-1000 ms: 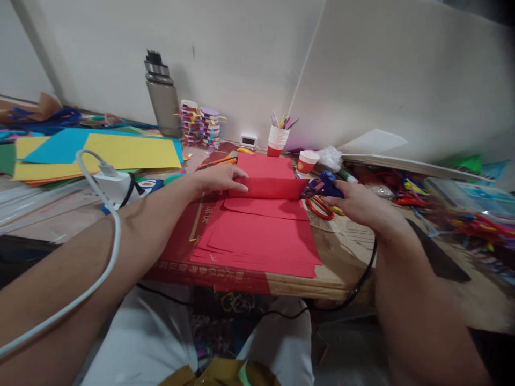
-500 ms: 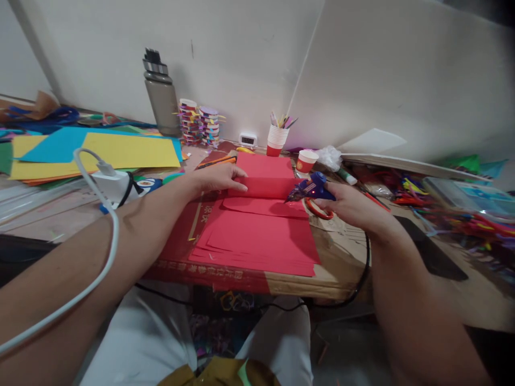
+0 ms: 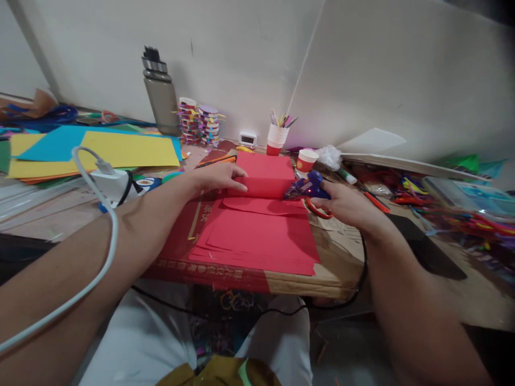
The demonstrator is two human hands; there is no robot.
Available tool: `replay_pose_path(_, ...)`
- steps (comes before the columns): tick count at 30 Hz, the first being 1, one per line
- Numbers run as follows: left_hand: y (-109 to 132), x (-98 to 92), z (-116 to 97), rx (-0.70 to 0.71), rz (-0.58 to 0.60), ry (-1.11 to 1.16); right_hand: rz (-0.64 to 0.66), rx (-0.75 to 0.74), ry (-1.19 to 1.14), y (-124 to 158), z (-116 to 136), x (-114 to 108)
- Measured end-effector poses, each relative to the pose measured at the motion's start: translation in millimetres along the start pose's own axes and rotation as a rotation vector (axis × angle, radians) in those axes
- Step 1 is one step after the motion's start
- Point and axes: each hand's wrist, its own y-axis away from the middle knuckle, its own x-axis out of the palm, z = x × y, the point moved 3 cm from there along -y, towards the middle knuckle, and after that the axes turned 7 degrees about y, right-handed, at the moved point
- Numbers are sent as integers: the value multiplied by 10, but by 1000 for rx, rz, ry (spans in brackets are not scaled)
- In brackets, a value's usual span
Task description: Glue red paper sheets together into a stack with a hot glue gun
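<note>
paper (image 3: 261, 187) held by left hand (image 3: 222, 178), near right hand (image 3: 343, 201)

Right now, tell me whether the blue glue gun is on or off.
The blue glue gun looks switched on: a red light glows on its side. Whether it is hot, I cannot tell.

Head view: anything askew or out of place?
Two things. The stacked red paper sheets fan out unevenly at the near edge instead of lying squared up. The white cable crosses in front of the left forearm, an awkward spot; whether it touches is unclear.
</note>
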Motion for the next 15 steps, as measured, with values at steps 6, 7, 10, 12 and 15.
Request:
replay_pose_path(6, -6, -2, 27, 20, -43, 20, -11, -11, -16, 19, 210, 7)
replay_pose_path(7, -4, -1, 26, 17, -39, 17, 1, -18, -21, 22, 170, 1)
replay_pose_path(10, 4, 0, 12, 2, -12, 2, 32, -7, -14, 31, -40, -26)
replay_pose_path(12, 9, 0, -1, -3, 0, 9, 23, 10, 5, 41, -187, -49)
replay_pose_path(15, 15, 4, -12, -8, 6, 34, -6, 28, 42, 52, -324, -68)
